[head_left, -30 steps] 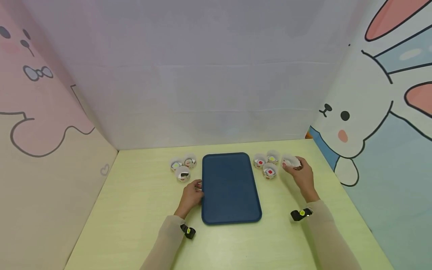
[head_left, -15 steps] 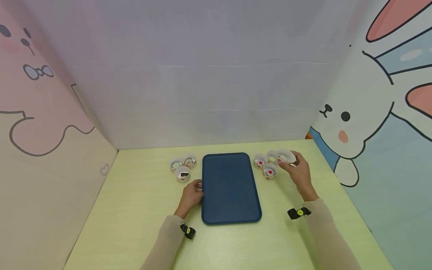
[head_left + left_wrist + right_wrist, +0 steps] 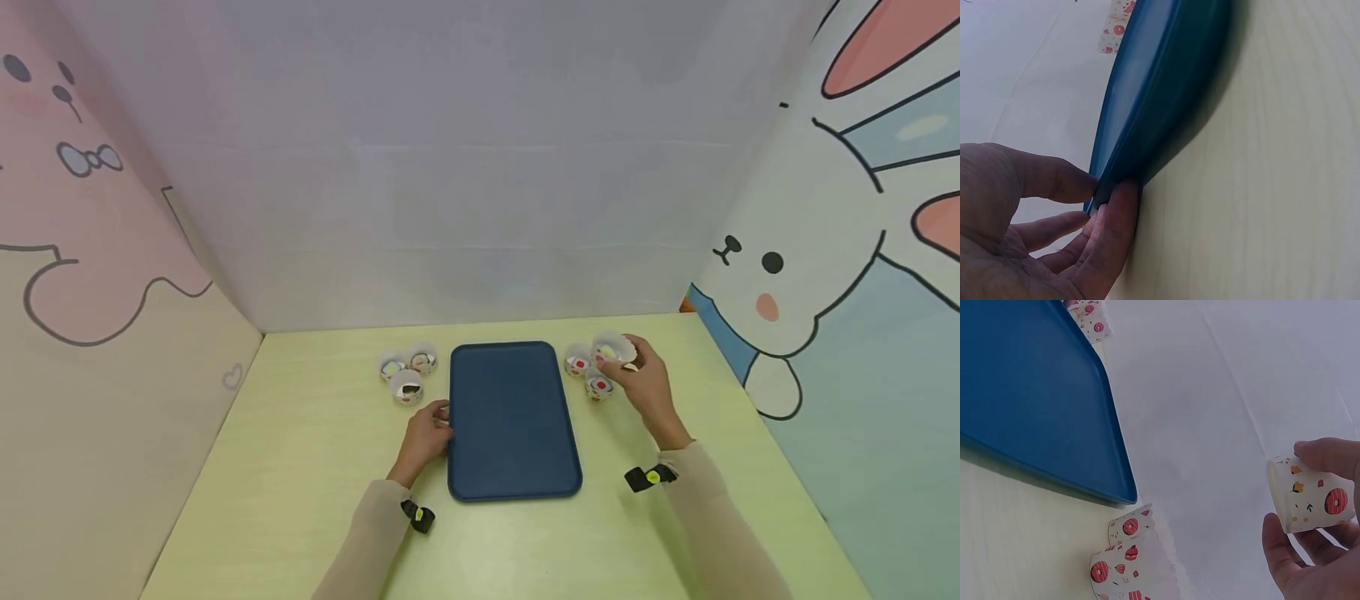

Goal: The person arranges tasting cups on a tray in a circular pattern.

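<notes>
My left hand [image 3: 423, 435] pinches the left rim of a dark blue rectangular tray [image 3: 513, 425]; the left wrist view shows thumb and fingers [image 3: 1119, 219] on either side of its edge. In my right hand [image 3: 651, 387] is a white paper baking cup [image 3: 1310, 494] printed with red donuts and small orange flowers, held up off the table between thumb and fingers. Close under it, right of the tray, stand two more baking cups, a back one [image 3: 577, 360] and a front one [image 3: 599, 385], each with something red inside. The held cup hides a third one behind it.
Left of the tray three baking cups stand close together: one with something yellow-green [image 3: 392, 364], one at the back [image 3: 422, 358] and one with a dark piece [image 3: 407, 387]. The pale yellow table [image 3: 300, 500] meets a white back wall [image 3: 465, 208] and cartoon-printed side walls.
My right hand has carried the baking cup left, from beside the right-hand group to over its back cup. The left hand and the tray have stayed in place.
</notes>
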A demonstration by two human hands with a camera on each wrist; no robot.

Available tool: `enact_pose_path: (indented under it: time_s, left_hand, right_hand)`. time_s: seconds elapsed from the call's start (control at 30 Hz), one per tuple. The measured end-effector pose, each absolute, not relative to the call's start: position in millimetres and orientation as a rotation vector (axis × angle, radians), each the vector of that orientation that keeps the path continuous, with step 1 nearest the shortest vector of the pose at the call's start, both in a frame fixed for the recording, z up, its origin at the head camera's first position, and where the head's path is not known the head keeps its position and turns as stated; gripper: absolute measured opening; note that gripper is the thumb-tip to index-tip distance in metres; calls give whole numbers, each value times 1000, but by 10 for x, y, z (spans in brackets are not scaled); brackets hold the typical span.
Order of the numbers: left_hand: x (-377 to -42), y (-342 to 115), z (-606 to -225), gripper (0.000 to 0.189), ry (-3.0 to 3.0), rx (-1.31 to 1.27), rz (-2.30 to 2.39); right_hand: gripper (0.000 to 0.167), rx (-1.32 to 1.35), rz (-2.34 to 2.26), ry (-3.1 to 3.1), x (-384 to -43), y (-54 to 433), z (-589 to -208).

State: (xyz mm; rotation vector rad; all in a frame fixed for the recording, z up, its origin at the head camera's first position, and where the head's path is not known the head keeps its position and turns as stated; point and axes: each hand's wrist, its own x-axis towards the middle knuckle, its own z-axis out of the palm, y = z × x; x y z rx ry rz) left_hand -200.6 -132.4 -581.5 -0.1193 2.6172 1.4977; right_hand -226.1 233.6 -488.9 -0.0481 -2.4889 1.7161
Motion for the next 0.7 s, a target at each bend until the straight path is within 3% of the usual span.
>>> enact_pose_path:
  time_s: [0.2, 0.7]
  left_hand:
    - [-2019, -1324, -5841, 58, 2684, -94, 1446]
    - [-2019, -1316, -5865, 56, 2689, -83, 1466]
  right_hand:
    - [59, 10, 1717, -2495, -2165, 2185, -4686]
    - [64, 94, 1798, -2466, -2271, 1994, -4824]
